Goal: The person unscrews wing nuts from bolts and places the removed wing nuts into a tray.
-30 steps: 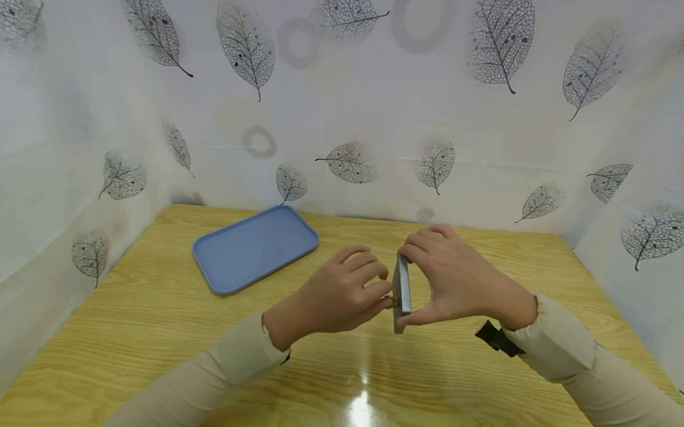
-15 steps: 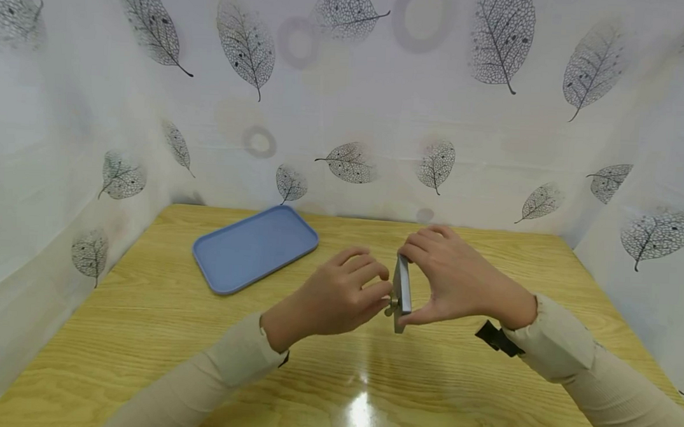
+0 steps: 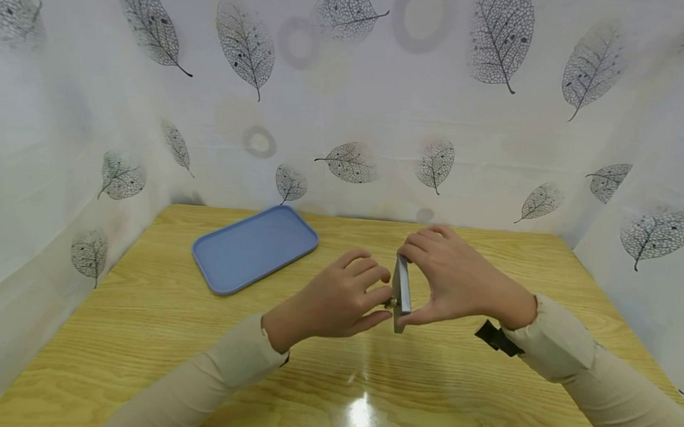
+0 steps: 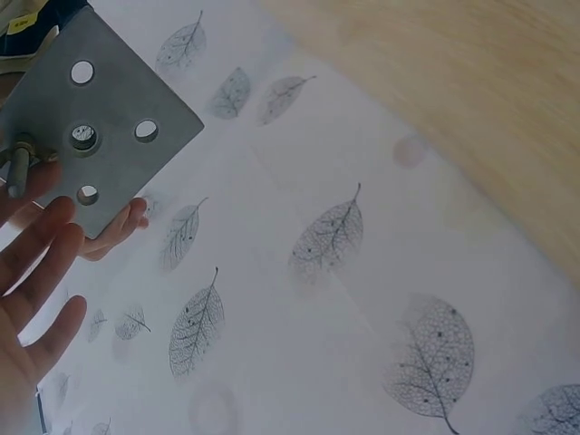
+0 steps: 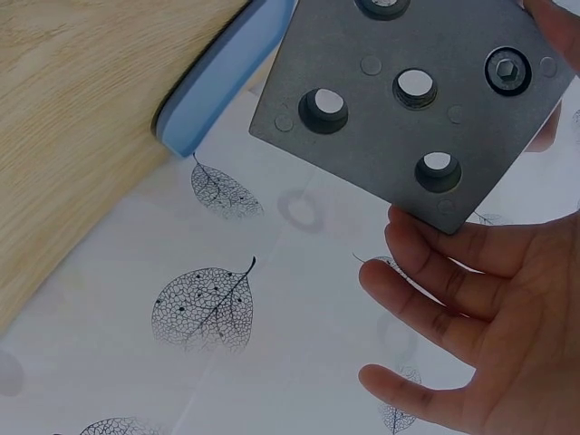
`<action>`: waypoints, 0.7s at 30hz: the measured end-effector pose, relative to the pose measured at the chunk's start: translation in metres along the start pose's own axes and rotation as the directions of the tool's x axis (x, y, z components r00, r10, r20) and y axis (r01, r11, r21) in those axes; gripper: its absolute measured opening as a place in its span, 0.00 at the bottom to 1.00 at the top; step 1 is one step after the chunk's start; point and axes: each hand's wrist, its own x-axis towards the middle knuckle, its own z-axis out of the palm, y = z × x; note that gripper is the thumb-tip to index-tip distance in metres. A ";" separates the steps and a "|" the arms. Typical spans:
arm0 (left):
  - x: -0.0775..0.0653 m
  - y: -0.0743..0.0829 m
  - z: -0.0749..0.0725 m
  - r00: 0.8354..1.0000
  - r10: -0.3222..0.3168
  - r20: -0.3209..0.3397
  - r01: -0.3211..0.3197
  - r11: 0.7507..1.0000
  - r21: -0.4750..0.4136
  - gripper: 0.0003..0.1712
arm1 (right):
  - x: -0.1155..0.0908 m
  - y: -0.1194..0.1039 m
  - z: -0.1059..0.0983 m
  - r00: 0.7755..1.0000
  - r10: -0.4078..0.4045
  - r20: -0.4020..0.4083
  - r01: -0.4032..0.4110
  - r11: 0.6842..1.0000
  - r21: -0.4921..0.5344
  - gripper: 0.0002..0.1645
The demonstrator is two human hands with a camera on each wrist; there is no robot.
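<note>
A square grey metal plate (image 3: 403, 286) with several round holes stands on edge in the air above the table. My right hand (image 3: 456, 279) grips it by opposite edges, fingers at the top and thumb at the bottom. On its left-facing side sits a wing nut (image 4: 20, 161) on a bolt. My left hand (image 3: 344, 296) has thumb and forefinger on either side of this wing nut, a fingertip touching it, with the other fingers spread loosely. In the right wrist view, a hex bolt head (image 5: 507, 71) sits recessed in one hole of the plate's opposite face.
A blue rectangular tray (image 3: 254, 251) lies at the back left of the wooden table (image 3: 460, 397). Behind and at both sides hang white curtains (image 3: 369, 106) printed with leaves.
My left thumb and forefinger have worked at the wing nut, which has turned; the thumb now sits lower, apart from the forefinger. My right hand and the plate have stayed still.
</note>
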 end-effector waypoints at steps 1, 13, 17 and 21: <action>0.000 0.000 0.000 1.000 -0.001 -0.005 0.001 1.000 0.004 0.13 | 0.000 0.000 0.000 1.000 -0.002 -0.002 0.002 1.000 0.001 0.51; 0.006 -0.008 -0.005 0.999 -0.034 -0.038 0.035 0.999 0.026 0.10 | 0.001 0.000 0.001 1.000 -0.016 -0.005 0.016 1.000 -0.012 0.50; 0.009 -0.011 -0.005 0.998 -0.051 -0.021 0.051 0.999 0.001 0.10 | 0.002 -0.001 0.001 1.000 -0.018 -0.001 0.018 1.000 -0.012 0.49; 0.009 -0.011 -0.006 0.998 -0.057 -0.027 0.056 0.997 -0.043 0.09 | 0.001 -0.001 0.000 1.000 -0.018 0.000 0.018 1.000 -0.011 0.49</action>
